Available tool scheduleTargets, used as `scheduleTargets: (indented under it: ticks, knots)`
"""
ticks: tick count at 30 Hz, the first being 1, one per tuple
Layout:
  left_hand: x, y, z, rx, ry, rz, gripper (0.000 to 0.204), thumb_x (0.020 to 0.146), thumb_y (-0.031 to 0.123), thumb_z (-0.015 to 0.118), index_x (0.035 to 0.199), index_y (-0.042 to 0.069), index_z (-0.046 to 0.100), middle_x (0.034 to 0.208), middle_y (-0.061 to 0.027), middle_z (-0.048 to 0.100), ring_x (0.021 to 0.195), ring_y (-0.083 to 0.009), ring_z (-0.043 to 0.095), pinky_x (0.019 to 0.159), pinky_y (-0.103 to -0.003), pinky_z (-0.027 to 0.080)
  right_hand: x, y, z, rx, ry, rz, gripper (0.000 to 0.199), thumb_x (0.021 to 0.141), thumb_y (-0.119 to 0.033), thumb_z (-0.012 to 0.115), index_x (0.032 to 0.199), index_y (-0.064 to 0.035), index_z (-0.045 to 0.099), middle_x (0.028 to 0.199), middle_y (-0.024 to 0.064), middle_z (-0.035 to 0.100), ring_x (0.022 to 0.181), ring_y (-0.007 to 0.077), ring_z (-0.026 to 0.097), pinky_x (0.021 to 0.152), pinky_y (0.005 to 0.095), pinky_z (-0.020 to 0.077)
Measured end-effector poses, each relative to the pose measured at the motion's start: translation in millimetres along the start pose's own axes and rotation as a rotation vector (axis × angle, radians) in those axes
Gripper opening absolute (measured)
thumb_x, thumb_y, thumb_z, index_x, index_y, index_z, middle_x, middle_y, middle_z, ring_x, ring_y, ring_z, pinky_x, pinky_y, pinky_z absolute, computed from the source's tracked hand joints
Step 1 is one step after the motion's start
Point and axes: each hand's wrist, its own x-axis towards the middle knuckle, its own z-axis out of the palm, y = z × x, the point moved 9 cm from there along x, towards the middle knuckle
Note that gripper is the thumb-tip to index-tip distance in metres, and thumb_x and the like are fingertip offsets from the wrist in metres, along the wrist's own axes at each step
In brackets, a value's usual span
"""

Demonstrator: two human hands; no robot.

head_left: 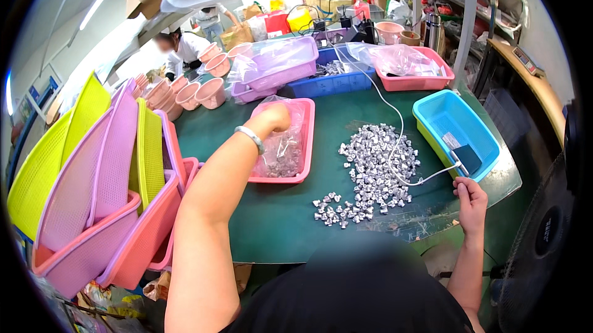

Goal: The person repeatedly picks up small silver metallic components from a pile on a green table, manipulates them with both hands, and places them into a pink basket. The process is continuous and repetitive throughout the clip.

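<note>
My left hand (276, 117) is over a pink basket (307, 147), at the mouth of a clear plastic bag (285, 147) that lies in it. The fingers look curled, and what they hold is hidden. Small metal pieces show through the bottom of the bag. At the right, my right hand (471, 200) has its fingers pinched together by the near rim of a blue basket (454, 117); I cannot make out anything between them. That basket holds a dark flat device (467, 158) with a white cable (403, 129) running to it. Between my hands lies a pile of silvery metal fittings (380, 163).
Purple, green and pink baskets (111, 166) are stacked at the left. Along the back stand pink buckets (210, 93), a purple basket (281, 64), a blue crate (333, 86) and a pink basket (417, 80). A person (185, 49) is beyond the table; a fan (546, 234) is at the right.
</note>
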Motion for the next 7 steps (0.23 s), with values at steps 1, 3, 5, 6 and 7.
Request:
scheduleTargets:
  ticks: [1, 3, 5, 6, 7]
  knots:
    - [-5.1, 1.3, -7.2, -0.050, 0.075, -0.013, 0.020, 0.066, 0.010, 0.056, 0.081, 0.003, 0.068, 0.088, -0.0216, 0.063, 0.081, -0.0328, 0.062, 0.072, -0.040, 0.048, -0.3, -4.5, 0.4, -0.049, -0.012, -0.028, 0.014, 0.087, -0.010, 0.056, 0.083, 0.0037, 0.060, 0.070, 0.0041, 0.059, 0.064, 0.0095, 0.052, 0.061, 0.0224, 0.0426]
    - [-19.1, 2.9, -21.4, -0.143, 0.227, -0.035, 0.019, 0.072, 0.013, 0.054, 0.082, 0.004, 0.066, 0.080, -0.0184, 0.064, 0.077, -0.0300, 0.063, 0.069, -0.038, 0.048, -1.3, -15.2, -2.2, -0.142, -0.028, -0.080, 0.023, 0.087, -0.014, 0.057, 0.072, 0.0030, 0.059, 0.063, 0.0037, 0.056, 0.058, 0.0095, 0.049, 0.055, 0.0227, 0.0395]
    - [-51.9, 21.5, -49.2, -0.237, 0.512, 0.057, 0.019, 0.073, 0.014, 0.055, 0.085, 0.004, 0.066, 0.085, -0.0193, 0.064, 0.081, -0.0314, 0.062, 0.073, -0.038, 0.047, -2.2, -26.0, 3.1, -0.264, -0.082, -0.064, 0.030, 0.087, -0.016, 0.058, 0.064, 0.0019, 0.054, 0.056, 0.0034, 0.052, 0.054, 0.0100, 0.046, 0.051, 0.0235, 0.0359]
    - [-64.4, 28.8, -58.9, -0.290, 0.651, 0.109, 0.019, 0.074, 0.015, 0.056, 0.086, 0.004, 0.065, 0.087, -0.0197, 0.064, 0.084, -0.0321, 0.061, 0.074, -0.038, 0.047, -0.3, -35.4, 7.2, -0.332, -0.106, -0.051, 0.034, 0.087, -0.018, 0.058, 0.060, 0.0014, 0.052, 0.053, 0.0032, 0.051, 0.052, 0.0102, 0.045, 0.049, 0.0239, 0.0341]
    - [-62.2, 21.5, -59.2, -0.316, 0.738, 0.133, 0.021, 0.074, 0.017, 0.058, 0.089, 0.004, 0.065, 0.092, -0.0200, 0.063, 0.090, -0.0318, 0.061, 0.079, -0.038, 0.046, 3.4, -58.7, 28.0, -0.468, -0.217, -0.145, 0.035, 0.089, -0.021, 0.056, 0.062, 0.0011, 0.054, 0.053, 0.0019, 0.051, 0.049, 0.0146, 0.044, 0.049, 0.0248, 0.0353]
